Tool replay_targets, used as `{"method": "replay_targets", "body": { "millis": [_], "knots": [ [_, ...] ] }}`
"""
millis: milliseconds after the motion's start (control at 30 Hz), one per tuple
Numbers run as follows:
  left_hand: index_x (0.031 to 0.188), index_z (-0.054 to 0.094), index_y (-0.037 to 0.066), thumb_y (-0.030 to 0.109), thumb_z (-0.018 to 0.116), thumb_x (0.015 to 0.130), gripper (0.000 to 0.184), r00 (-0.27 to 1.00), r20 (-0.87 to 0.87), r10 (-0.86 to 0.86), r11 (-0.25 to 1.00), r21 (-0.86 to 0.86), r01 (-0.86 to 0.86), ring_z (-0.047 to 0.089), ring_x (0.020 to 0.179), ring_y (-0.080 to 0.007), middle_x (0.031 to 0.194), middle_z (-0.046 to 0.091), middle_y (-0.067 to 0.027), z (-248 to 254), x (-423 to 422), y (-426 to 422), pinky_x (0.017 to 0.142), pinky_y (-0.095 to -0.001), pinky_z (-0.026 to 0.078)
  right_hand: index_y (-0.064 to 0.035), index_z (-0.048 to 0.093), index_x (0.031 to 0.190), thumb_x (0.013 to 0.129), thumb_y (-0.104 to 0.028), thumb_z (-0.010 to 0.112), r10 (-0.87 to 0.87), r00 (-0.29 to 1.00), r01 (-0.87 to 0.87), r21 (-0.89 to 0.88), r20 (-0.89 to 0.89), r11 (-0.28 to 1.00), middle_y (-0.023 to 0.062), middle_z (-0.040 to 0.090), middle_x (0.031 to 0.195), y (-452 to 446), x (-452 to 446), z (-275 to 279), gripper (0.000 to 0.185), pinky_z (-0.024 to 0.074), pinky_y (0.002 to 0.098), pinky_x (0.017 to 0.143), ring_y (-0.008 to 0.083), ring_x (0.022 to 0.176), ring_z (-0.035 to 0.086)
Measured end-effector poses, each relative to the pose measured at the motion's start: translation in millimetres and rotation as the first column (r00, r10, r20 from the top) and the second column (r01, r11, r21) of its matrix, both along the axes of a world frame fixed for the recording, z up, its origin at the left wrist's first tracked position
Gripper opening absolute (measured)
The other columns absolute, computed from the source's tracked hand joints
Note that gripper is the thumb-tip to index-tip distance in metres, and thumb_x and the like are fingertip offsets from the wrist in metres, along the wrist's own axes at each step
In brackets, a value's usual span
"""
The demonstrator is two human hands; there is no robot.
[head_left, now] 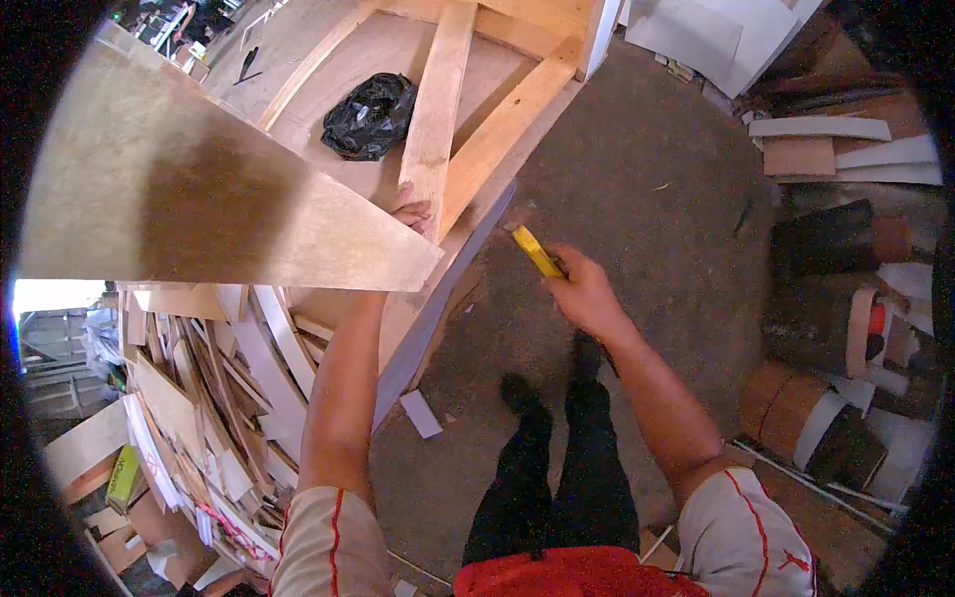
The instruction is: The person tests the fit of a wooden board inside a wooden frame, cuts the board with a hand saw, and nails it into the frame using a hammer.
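My left hand [412, 211] lies on a long light wooden plank [438, 109], its visible fingers slightly spread. A large thin wooden panel [328, 224] crosses in front of that wrist and hides part of the hand. Closed around a slim yellow utility knife [538, 251], my right hand [585, 291] is held out over the floor, apart from the wood. The knife points up and left, towards the edge of the wooden frame [512, 124]; its tip is too small to make out clearly.
A black plastic bag [370, 115] sits among the frame's planks. Offcuts [199, 388] are heaped at lower left, near a green block [122, 478]. Rolls and boards [796, 408] line the right side. A small white piece [421, 414] lies on the brown floor [657, 199] by my feet.
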State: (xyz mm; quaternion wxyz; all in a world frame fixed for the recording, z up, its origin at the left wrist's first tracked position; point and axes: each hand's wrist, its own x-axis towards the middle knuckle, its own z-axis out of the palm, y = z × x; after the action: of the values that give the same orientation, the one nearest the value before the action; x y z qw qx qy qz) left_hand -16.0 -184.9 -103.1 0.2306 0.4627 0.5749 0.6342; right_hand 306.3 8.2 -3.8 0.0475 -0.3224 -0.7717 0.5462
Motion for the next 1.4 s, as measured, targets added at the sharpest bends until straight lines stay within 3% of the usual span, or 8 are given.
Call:
{"method": "replay_targets", "body": {
  "millis": [133, 267, 433, 600, 767, 933, 1033, 1400],
  "knots": [
    [0.103, 0.068, 0.001, -0.011, 0.062, 0.091, 0.018, 1.000, 0.005, -0.015, 0.994, 0.110, 0.015, 0.063, 0.123, -0.0241, 0.160, 0.039, -0.0161, -6.7, 7.2, 10.3, 0.101, -0.0365, 0.056, -0.0056, 0.056, 0.137, 0.092, -0.007, 0.068, 0.014, 0.994, -0.003, 0.104, -0.104, 0.995, 0.0158, 0.069, 0.092, -1.7, -15.9, 15.5, 0.046, 0.0538, 0.0373, 0.070, 0.0220, 0.079, 0.067],
    [0.098, 0.068, 0.003, -0.009, 0.066, 0.089, 0.015, 0.969, 0.226, 0.103, 0.995, -0.041, -0.096, 0.064, 0.121, -0.0261, 0.149, 0.052, -0.0150, 40.1, 29.4, 7.4, 0.105, -0.0421, 0.054, -0.0052, 0.056, 0.132, 0.090, -0.007, 0.071, 0.018, 0.992, 0.009, 0.213, -0.126, 0.977, 0.0214, 0.070, 0.096, -3.0, -31.9, 28.9, 0.045, 0.0549, 0.0428, 0.078, 0.0344, 0.089, 0.071],
    [0.101, 0.067, 0.002, -0.008, 0.066, 0.089, 0.016, 0.994, -0.018, 0.103, 0.994, -0.027, -0.104, 0.065, 0.118, -0.0257, 0.136, 0.059, -0.0147, 24.6, 22.9, 10.1, 0.107, -0.0427, 0.053, -0.0046, 0.057, 0.121, 0.086, -0.007, 0.075, 0.023, 0.998, -0.012, 0.198, -0.055, 0.980, 0.0233, 0.070, 0.102, 1.6, -48.5, 44.0, 0.039, 0.0541, 0.0443, 0.080, 0.0426, 0.096, 0.070],
    [0.104, 0.066, 0.002, -0.008, 0.066, 0.090, 0.017, 0.980, -0.160, 0.117, 0.992, -0.020, -0.121, 0.066, 0.116, -0.0253, 0.124, 0.066, -0.0143, 16.9, 13.5, 9.6, 0.109, -0.0433, 0.052, -0.0041, 0.061, 0.124, 0.088, -0.011, 0.074, 0.048, 0.999, -0.041, 0.229, -0.024, 0.973, 0.0233, 0.070, 0.099, 2.3, -52.8, 37.5, 0.038, 0.0543, 0.0428, 0.079, 0.0402, 0.094, 0.071],
    [0.105, 0.065, -0.002, -0.012, 0.063, 0.091, 0.017, 0.992, -0.063, 0.108, 0.993, 0.043, -0.106, 0.068, 0.111, -0.0249, 0.129, 0.064, -0.0164, 42.3, 30.9, 12.3, 0.102, -0.0359, 0.057, -0.0039, 0.063, 0.124, 0.090, -0.015, 0.074, 0.026, 0.996, -0.003, 0.262, -0.084, 0.965, 0.0227, 0.070, 0.096, 3.7, -46.9, 19.3, 0.038, 0.0542, 0.0420, 0.076, 0.0370, 0.087, 0.072],
    [0.102, 0.065, 0.001, -0.012, 0.067, 0.088, 0.019, 0.951, -0.285, 0.124, 0.992, 0.033, -0.120, 0.065, 0.120, -0.0270, 0.137, 0.061, -0.0195, 7.0, 12.2, 9.6, 0.102, -0.0382, 0.056, -0.0034, 0.063, 0.122, 0.089, -0.016, 0.075, -0.003, 1.000, 0.007, 0.242, -0.019, 0.970, 0.0226, 0.069, 0.094, 6.4, -44.4, 21.8, 0.038, 0.0539, 0.0410, 0.073, 0.0339, 0.082, 0.071],
    [0.100, 0.067, 0.006, -0.006, 0.071, 0.088, 0.017, 0.922, -0.366, 0.129, 0.991, 0.024, -0.129, 0.054, 0.137, -0.0319, 0.135, 0.064, -0.0203, 11.4, 12.2, 9.7, 0.110, -0.0456, 0.048, -0.0029, 0.064, 0.122, 0.089, -0.015, 0.075, -0.021, 1.000, 0.019, 0.228, 0.009, 0.974, 0.0226, 0.070, 0.095, 8.5, -42.0, 19.6, 0.037, 0.0541, 0.0413, 0.074, 0.0348, 0.084, 0.072],
    [0.095, 0.061, 0.006, -0.009, 0.071, 0.084, 0.021, 0.841, -0.499, 0.211, 0.973, 0.188, -0.133, 0.058, 0.132, -0.0304, 0.113, 0.072, -0.0174, 47.1, 26.7, 26.4, 0.113, -0.0480, 0.045, -0.0010, 0.063, 0.119, 0.087, -0.010, 0.069, 0.056, 0.992, -0.016, 0.329, -0.112, 0.944, 0.0258, 0.070, 0.105, 10.9, -79.5, 38.1, 0.034, 0.0552, 0.0487, 0.084, 0.0442, 0.099, 0.069]
  ]
}}
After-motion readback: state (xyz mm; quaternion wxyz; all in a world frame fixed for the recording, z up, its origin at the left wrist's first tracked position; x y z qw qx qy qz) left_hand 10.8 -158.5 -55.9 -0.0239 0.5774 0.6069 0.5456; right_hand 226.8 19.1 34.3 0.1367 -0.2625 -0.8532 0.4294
